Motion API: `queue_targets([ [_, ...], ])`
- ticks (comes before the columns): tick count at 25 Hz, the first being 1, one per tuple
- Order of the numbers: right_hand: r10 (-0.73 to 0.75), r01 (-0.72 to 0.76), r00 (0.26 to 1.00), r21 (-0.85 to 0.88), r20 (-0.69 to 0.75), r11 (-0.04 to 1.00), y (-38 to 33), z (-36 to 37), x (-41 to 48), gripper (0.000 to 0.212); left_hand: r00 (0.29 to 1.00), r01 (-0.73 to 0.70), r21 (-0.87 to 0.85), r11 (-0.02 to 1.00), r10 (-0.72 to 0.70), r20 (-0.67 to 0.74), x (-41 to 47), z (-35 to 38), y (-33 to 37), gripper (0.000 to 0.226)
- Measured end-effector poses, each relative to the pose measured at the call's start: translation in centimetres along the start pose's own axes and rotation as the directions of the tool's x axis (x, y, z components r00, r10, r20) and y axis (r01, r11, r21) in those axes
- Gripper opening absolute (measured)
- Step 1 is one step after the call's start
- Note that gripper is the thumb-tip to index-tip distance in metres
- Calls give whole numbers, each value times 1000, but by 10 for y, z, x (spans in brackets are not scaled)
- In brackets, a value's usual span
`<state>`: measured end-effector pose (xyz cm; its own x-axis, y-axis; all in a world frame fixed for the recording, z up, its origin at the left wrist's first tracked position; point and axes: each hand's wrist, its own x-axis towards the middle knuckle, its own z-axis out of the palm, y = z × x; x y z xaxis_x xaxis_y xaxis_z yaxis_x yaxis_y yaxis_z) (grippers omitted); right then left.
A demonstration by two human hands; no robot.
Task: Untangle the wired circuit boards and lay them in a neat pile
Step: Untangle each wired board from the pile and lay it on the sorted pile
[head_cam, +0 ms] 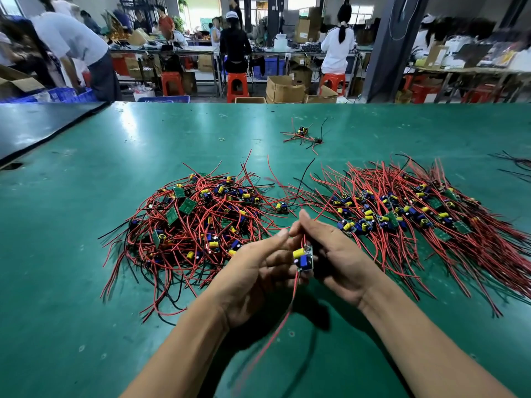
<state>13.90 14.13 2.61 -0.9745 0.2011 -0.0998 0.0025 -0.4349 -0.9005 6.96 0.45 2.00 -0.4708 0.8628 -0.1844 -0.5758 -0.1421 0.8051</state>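
Green worktop [86, 254], head view.

- Left hand [253, 271]: palm up, over the middle of the worktop toward the near edge. Fingers [275, 262] curled in beside the held board [303, 258], cradling it; thumb raised toward the right hand's fingertips.
- Right hand [336, 254]: just beside the left, touching it at the fingertips. Thumb and forefinger close narrowly on the upper lead [301, 241], a red wire rising from the held board. Remaining fingers curl behind the board.
- Held board: small, with a yellow and a blue part on it, clear of the worktop between the two palms. Its lower lead [283, 317], red, hangs toward the near edge, blurred.
- Tangled heap [195, 225]: left of the hands, mid-worktop. Boards face every way, red and black wires loop and cross.
- Sorted pile [416, 216]: toward the right edge. Boards run in a band, red wires fan roughly parallel toward the far and near edges.
- One loose board [280, 207] between the two piles.
- Small cluster [304, 133] of boards and wires toward the far edge, well apart from both piles; a rubber band [221, 139] lies to its left.
- Black wires [517, 165] at the right edge.
- Black mat [43, 124] at the far left corner.
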Motion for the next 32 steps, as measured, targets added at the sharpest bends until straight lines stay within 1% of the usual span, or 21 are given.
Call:
queue_targets([
  [3, -11, 6, 999, -147, -34, 989, -3, 3, -2, 27, 997, -49, 66, 997, 53, -55, 1, -4, -3, 28],
  [5, 1, -9, 998, -138, -64, 990, -3, 2, -2, 23, 995, -50, 109, 993, 60, -85, 2, -4, -4, 25],
  [7, 43, -53, 994, -93, -98, 994, -2, 0, -2, 18, 995, -41, 141, 989, 52, -79, 3, -4, -6, 23],
  [8, 55, -70, 990, -113, -129, 991, -1, -1, -1, 17, 996, -36, 150, 988, 48, -73, 2, -4, -7, 22],
  [9, 46, -73, 984, -154, -171, 985, 0, -3, 0, 17, 997, -35, 165, 986, 47, -68, 2, -4, -8, 20],
  [11, -28, -32, 967, -229, -253, 973, -1, -9, 4, 22, 997, -40, 221, 975, 55, -62, 2, -5, -10, 14],
  [13, -102, 27, 953, -254, -286, 967, -4, -13, 5, 24, 995, -40, 259, 965, 63, -81, 2, -4, -11, 7],
  [14, -120, 49, 952, -246, -282, 968, -5, -15, 6, 23, 993, -41, 265, 963, 68, -93, 3, -4, -12, 5],
  [15, -123, 63, 955, -220, -271, 973, -5, -16, 6, 23, 992, -45, 268, 962, 75, -100, 3, -3, -12, 9],
  [17, -100, 72, 969, -128, -228, 989, -4, -16, 7, 22, 991, -55, 271, 961, 85, -102, 3, -2, -12, 18],
  [18, -82, 64, 979, -100, -188, 993, -2, -15, 7, 25, 990, -59, 258, 964, 90, -108, 3, -2, -12, 19],
  [19, -56, 40, 988, -109, -145, 993, -1, -15, 6, 33, 988, -62, 230, 971, 93, -125, 4, -2, -12, 18],
  [20, -22, 5, 994, -150, -111, 989, 1, -13, 5, 40, 985, -61, 194, 979, 91, -147, 5, -2, -12, 18],
  [21, 12, -31, 996, -199, -92, 979, 2, -12, 3, 44, 982, -62, 160, 985, 89, -167, 5, -3, -12, 18],
  [23, 48, -70, 994, -248, -95, 966, 4, -12, 2, 38, 979, -63, 123, 990, 85, -185, 7, -5, -13, 20],
  [25, 27, -55, 993, -251, -111, 967, 6, -13, 3, 33, 980, -59, 131, 990, 82, -182, 7, -6, -14, 20],
  [28, -21, -8, 994, -258, -109, 966, 8, -14, 4, 36, 985, -39, 177, 983, 68, -159, 7, -5, -14, 18],
  [30, -24, -9, 992, -266, -122, 964, 8, -12, 3, 37, 988, -19, 206, 978, 50, -143, 7, -5, -14, 13],
  [32, -11, -27, 992, -297, -125, 955, 8, -11, 3, 35, 992, -10, 236, 972, 39, -120, 6, -6, -14, 14],
])
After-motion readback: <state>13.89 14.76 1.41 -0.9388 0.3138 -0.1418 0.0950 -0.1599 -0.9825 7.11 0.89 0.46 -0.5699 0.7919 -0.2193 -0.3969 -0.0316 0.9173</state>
